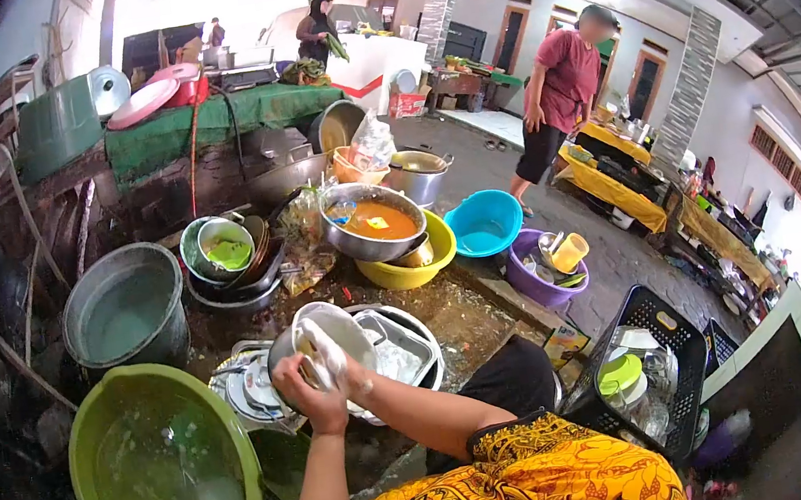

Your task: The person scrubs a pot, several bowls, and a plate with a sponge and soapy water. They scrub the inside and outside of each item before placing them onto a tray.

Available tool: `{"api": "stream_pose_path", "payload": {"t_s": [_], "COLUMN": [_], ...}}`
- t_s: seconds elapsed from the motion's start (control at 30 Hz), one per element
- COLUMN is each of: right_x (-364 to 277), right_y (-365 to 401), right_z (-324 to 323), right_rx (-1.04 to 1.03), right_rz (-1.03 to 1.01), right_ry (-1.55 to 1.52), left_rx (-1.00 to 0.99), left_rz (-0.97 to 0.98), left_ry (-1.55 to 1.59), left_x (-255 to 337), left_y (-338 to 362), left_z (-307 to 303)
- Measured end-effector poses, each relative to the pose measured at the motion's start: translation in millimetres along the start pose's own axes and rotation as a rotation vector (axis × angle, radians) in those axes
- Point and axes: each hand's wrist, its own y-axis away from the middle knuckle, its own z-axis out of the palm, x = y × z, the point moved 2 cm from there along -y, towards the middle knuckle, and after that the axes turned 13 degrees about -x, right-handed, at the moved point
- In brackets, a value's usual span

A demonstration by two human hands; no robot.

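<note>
My left hand [307,393] and my right hand [357,379] are close together over the dishes in front of me. Between them is a whitish item [324,347], and both hands are closed on it; its exact kind is hard to make out. Just behind, partly covered by my hands, is a pale round container [340,319]. A rectangular metal tray [403,338] leans in a white-rimmed basin [437,357] to the right. White dishes [255,386] lie left of my hands.
At left stand a green tub [87,468] of cloudy water and a grey bucket [169,278]. Ahead, a metal basin of orange liquid [379,221] rests on a yellow tub [437,263]. A black crate [686,335] of dishes is right. A person [565,80] stands beyond.
</note>
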Motion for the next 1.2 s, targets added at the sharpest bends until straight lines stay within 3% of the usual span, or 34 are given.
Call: {"api": "stream_pose_path", "payload": {"t_s": [0.07,0.1,0.2,0.3,0.33,0.4,0.43,0.47,0.53,0.57,0.6,0.67,0.7,0.73,0.77,0.8,0.87,0.97,1.0,1.07,1.13,1.17,1.2], "right_x": [-10,-17,-38,-41,-45,-38,-33,-32,-10,-1,-6,5,6,7,8,7,5,7,13,6,2,3,11], "right_y": [3,-1,-5,4,7,4,12,23,25,37,56,71,75,79,83,87,96,97,99,95,87,83,83], "right_z": [1,-13,-40,-38,-31,-51,-33,-10,-25,-11,34,45,47,50,53,54,57,55,46,60,66,56,51], "right_rx": [0.048,0.045,0.065,-0.044,0.081,0.034,0.099,0.089,-0.092,-0.09,-0.078,-0.252,-0.289,-0.51,-0.739,-0.776,-0.807,-0.965,-0.981,-0.924,-0.881,-0.712,-0.716], "right_rz": [-0.235,-0.249,0.212,0.091,0.141,0.136,0.022,0.072,0.032,0.067,0.268,0.404,0.419,0.461,0.492,0.508,0.53,0.571,0.58,0.502,0.562,0.701,0.701], "right_ry": [0.361,0.363,0.536,0.653,0.816,0.686,0.587,0.801,1.297,1.51,1.373,1.868,1.855,1.988,2.105,2.077,2.036,2.173,2.195,2.281,2.409,2.285,2.276], "left_rx": [-0.059,-0.119,-0.21,-0.284,-0.342,-0.378,-0.281,-0.184,-0.001,-0.071,-0.133,-0.296,-0.375,-0.444,-0.494,-0.543,-0.411,-0.328,-0.276,-0.258,-0.124,-0.096,-0.08], "left_rz": [0.151,0.189,0.325,0.369,0.381,0.233,0.167,0.098,0.074,-0.008,-0.095,-0.214,-0.356,-0.203,-0.283,-0.368,-0.588,-0.63,-0.499,-0.633,-0.405,-0.407,-0.366], "left_ry": [-0.072,-0.12,-0.17,-0.155,-0.151,-0.043,-0.087,-0.134,-0.016,0.028,0.07,0.523,0.748,0.803,0.776,0.755,0.862,0.998,0.811,0.918,0.782,0.703,0.671], "left_x": [-2,-3,-1,-7,-8,-18,-19,-19,-21,-39,-60,-93,-113,-129,-151,-166,-107,-123,-148,-148,-131,-117,-109], "left_y": [8,14,25,37,40,37,27,13,-19,-28,-34,-34,-30,-29,-25,-21,-26,-13,-6,-6,-16,-20,-25], "left_z": [5,6,11,20,22,20,14,5,-20,-27,-34,-42,-44,-49,-48,-48,-63,-62,-54,-61,-63,-65,-65]}}
